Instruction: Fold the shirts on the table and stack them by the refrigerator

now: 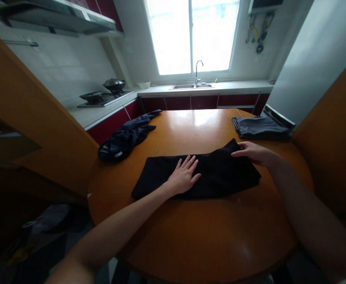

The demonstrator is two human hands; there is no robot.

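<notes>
A pair of black trousers [211, 177], folded into a long flat shape, lies across the middle of the wooden table. Flat on the cloth, near its centre, rests my left hand [183, 176] with its fingers spread. At the far right part, where a pointed corner of the cloth sticks up and away from me, my right hand [251, 153] grips the fabric between thumb and fingers. Some of the right fingertips are hidden against the dark cloth.
Crumpled dark blue clothing [125, 136] lies at the table's left edge. A stack of folded grey clothes [260, 127] sits at the back right. The round wooden table [208, 232] fills the foreground. Beyond it are a sink [183, 86] and a stove with pans [113, 85].
</notes>
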